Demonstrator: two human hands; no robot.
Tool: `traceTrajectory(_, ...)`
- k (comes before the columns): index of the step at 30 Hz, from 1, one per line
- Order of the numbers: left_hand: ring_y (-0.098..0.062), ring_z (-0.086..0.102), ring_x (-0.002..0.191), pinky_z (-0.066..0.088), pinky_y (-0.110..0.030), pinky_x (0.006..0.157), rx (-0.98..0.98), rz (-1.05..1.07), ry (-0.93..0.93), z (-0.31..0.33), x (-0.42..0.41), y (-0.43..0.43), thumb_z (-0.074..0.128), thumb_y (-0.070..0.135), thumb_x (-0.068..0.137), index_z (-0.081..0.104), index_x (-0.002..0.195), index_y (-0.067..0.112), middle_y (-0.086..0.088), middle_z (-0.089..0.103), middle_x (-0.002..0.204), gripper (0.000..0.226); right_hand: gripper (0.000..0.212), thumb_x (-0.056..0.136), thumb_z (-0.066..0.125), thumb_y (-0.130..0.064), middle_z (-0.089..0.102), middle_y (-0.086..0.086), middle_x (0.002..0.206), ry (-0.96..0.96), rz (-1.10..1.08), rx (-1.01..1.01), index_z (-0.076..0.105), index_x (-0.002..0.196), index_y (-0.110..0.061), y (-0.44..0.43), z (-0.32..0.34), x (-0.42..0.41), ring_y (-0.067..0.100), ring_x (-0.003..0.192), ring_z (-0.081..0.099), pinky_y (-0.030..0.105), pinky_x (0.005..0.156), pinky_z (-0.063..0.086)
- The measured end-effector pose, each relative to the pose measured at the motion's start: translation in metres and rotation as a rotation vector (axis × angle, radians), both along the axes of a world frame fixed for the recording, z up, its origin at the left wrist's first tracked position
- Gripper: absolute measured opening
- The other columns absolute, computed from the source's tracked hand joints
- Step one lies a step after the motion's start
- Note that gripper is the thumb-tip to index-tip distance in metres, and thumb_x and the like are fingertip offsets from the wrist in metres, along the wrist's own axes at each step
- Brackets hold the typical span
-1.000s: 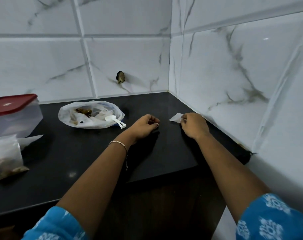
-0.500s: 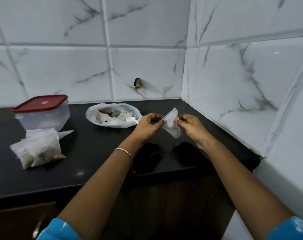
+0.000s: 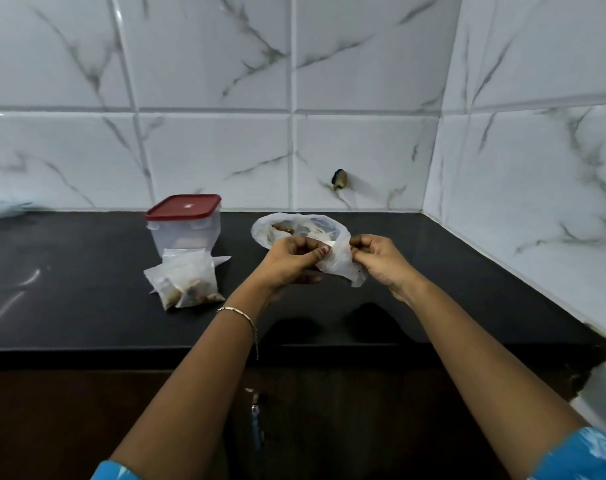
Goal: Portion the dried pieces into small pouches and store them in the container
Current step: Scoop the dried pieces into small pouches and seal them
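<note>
Both hands hold a small empty clear pouch [image 3: 341, 263] above the black counter [image 3: 86, 306]. My left hand [image 3: 291, 259] pinches its left edge and my right hand [image 3: 381, 259] pinches its right edge. Just behind them lies an open plastic bag [image 3: 294, 225] with brown dried pieces inside, partly hidden by my hands. A clear container with a red lid [image 3: 185, 221] stands shut further left. In front of the container lie filled pouches [image 3: 185, 282] with brown pieces in them.
White marble tiles form the back wall and the right wall, meeting in a corner at the counter's far right. A dark stub [image 3: 339, 178] sticks out of the back wall. A pale object [image 3: 3, 207] lies at the far left edge. Dark cabinet fronts lie below.
My right hand lifted the small pouch off the counter near the right wall and my left hand joined it. Both now hold it raised. The view has swung left.
</note>
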State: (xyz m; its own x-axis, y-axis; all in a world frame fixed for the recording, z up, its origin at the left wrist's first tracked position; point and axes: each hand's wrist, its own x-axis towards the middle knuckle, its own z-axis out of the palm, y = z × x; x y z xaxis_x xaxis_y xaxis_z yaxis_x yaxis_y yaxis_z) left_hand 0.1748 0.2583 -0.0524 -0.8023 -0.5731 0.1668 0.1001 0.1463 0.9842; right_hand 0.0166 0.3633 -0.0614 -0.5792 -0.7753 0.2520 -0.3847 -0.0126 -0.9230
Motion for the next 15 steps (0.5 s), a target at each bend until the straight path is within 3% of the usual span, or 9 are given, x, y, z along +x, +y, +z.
traceTrajectory(3, -0.008, 0.065, 0.066, 0.058, -0.023, 0.063, 0.037, 0.061, 0.04, -0.003, 0.015, -0.007, 0.071, 0.011, 0.086, 0.069, 0.096, 0.004, -0.003, 0.069, 0.08, 0.012, 0.017, 0.092, 0.055, -0.008, 0.068, 0.004, 0.1, 0.019, -0.056, -0.003, 0.062, 0.105, -0.018, -0.016, -0.003, 0.013, 0.018, 0.091, 0.065, 0.023, 0.073, 0.055)
traceTrajectory(6, -0.011, 0.066, 0.065, 0.056, -0.022, 0.059, 0.079, 0.177, 0.103, -0.008, 0.023, -0.013, 0.074, 0.006, 0.081, 0.071, 0.088, 0.005, -0.003, 0.071, 0.076, 0.008, 0.021, 0.087, 0.063, -0.026, 0.065, -0.007, 0.104, 0.273, -0.327, -0.013, 0.06, 0.108, -0.025, -0.028, -0.009, 0.027, 0.018, 0.101, 0.061, 0.039, 0.09, 0.051)
traceTrajectory(8, -0.012, 0.067, 0.066, 0.055, -0.022, 0.058, 0.106, 0.258, 0.142, -0.013, 0.026, -0.016, 0.077, 0.005, 0.079, 0.072, 0.084, 0.007, -0.006, 0.071, 0.075, 0.007, 0.02, 0.087, 0.064, -0.025, 0.063, -0.01, 0.096, 0.337, -0.422, -0.12, 0.06, 0.106, -0.022, -0.032, -0.014, 0.043, 0.017, 0.094, 0.06, 0.037, 0.086, 0.049)
traceTrajectory(11, -0.012, 0.066, 0.062, 0.053, -0.021, 0.055, 0.138, 0.335, 0.19, -0.024, 0.027, -0.019, 0.077, 0.003, 0.078, 0.071, 0.082, 0.004, -0.008, 0.07, 0.071, 0.008, 0.013, 0.088, 0.066, -0.025, 0.061, -0.011, 0.081, 0.208, -0.301, -0.184, 0.061, 0.097, -0.019, -0.039, -0.022, 0.069, 0.004, 0.072, 0.058, 0.024, 0.071, 0.048)
traceTrajectory(15, -0.014, 0.069, 0.063, 0.054, -0.022, 0.056, 0.166, 0.386, 0.218, -0.035, 0.026, -0.019, 0.077, 0.005, 0.079, 0.066, 0.08, 0.006, -0.009, 0.07, 0.07, 0.011, 0.023, 0.082, 0.074, -0.034, 0.071, -0.005, 0.082, 0.043, -0.19, -0.175, 0.067, 0.09, -0.014, -0.056, -0.036, 0.083, 0.005, 0.078, 0.067, 0.022, 0.075, 0.053)
